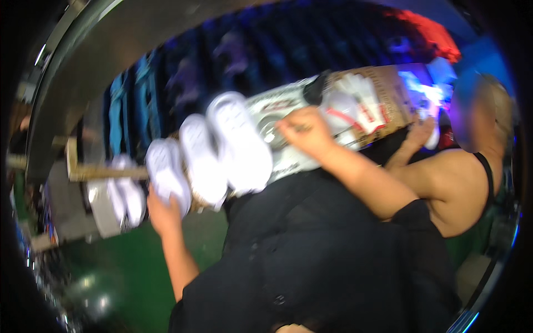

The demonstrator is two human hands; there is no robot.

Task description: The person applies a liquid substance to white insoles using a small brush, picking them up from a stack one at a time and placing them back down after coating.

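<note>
My left hand [165,213] grips the near end of a white shoe [164,166], with its fingers closed around it. Two more white shoes stand just to the right: a smaller-looking one [201,161] and a larger one [240,144]. My right hand [306,132] is beside a small round metal dish [271,133] on a white printed sheet [294,158]. Its fingers are curled together, and blur hides what they hold, if anything.
A pair of white shoes [126,197] lies at the left by a wooden bar [105,172]. White gloves [361,97] lie on cardboard [397,105] at the right. Another person [452,183] works close on my right. Dark racks with blue straps [145,100] line the far side.
</note>
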